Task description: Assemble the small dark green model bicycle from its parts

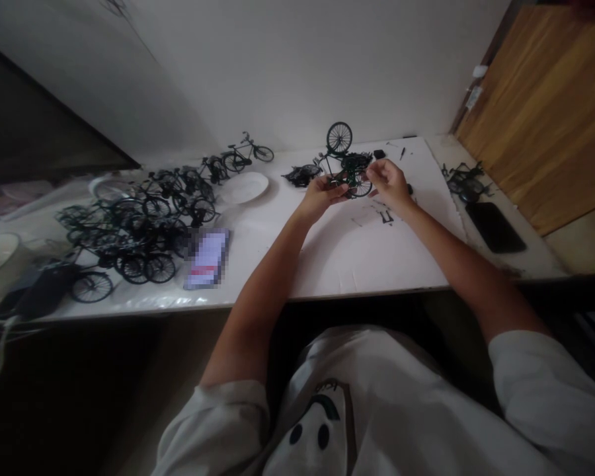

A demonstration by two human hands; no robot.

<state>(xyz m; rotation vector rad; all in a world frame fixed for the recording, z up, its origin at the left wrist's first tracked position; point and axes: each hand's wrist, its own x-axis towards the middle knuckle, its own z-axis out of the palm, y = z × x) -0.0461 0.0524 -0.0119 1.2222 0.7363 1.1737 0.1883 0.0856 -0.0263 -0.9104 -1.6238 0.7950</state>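
My left hand (322,198) grips a small black model bicycle (351,173) above the white board, one spoked wheel (339,138) pointing up and another low near my fingers. Close against its right side, my right hand (389,182) has its fingertips drawn together by the lower wheel; whatever they pinch is too small to make out. Just left of the held bicycle lies a dark cluster of model parts (302,175). Below my hands, small black parts (385,217) rest on the board.
Many black model bicycles (153,205) crowd the table's left side, near a white plate (245,187) and a lit phone (207,259). At right are more black parts (466,180) and a dark phone-like slab (496,227). A wooden panel (545,112) stands beyond.
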